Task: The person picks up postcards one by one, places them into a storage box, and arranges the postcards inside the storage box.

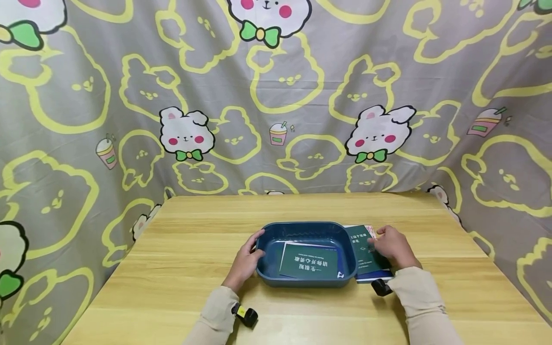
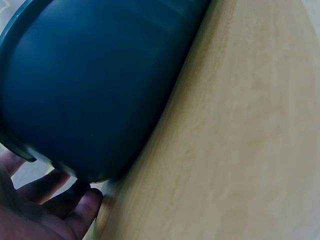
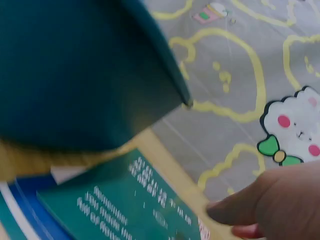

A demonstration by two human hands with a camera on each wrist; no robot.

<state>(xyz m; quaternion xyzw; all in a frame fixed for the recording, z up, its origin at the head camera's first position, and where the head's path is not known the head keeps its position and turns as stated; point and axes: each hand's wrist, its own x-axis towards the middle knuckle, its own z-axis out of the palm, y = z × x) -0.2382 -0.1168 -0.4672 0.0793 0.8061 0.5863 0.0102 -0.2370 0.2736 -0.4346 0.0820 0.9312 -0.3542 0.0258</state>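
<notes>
A dark blue tray (image 1: 302, 224) stands on the wooden table in the head view, with a green printed card (image 1: 308, 261) lying flat inside it. My left hand (image 1: 254, 249) grips the tray's left rim, thumb at the top edge. In the left wrist view its fingers (image 2: 75, 207) lie against the tray's outer wall (image 2: 90, 90). Right of the tray lies a small stack of green cards (image 1: 362, 254) on a blue booklet. My right hand (image 1: 379, 244) rests on top of that stack, fingertips on the top card. In the right wrist view the hand (image 3: 270, 200) hovers at the stack's (image 3: 125, 205) edge beside the tray (image 3: 75, 75).
The light wooden table (image 1: 172, 268) runs wide on both sides and ahead of the tray. A grey curtain with yellow and white rabbit prints (image 1: 276, 120) closes off the back and both sides. Black wrist cameras (image 1: 246, 315) sit on both sleeves.
</notes>
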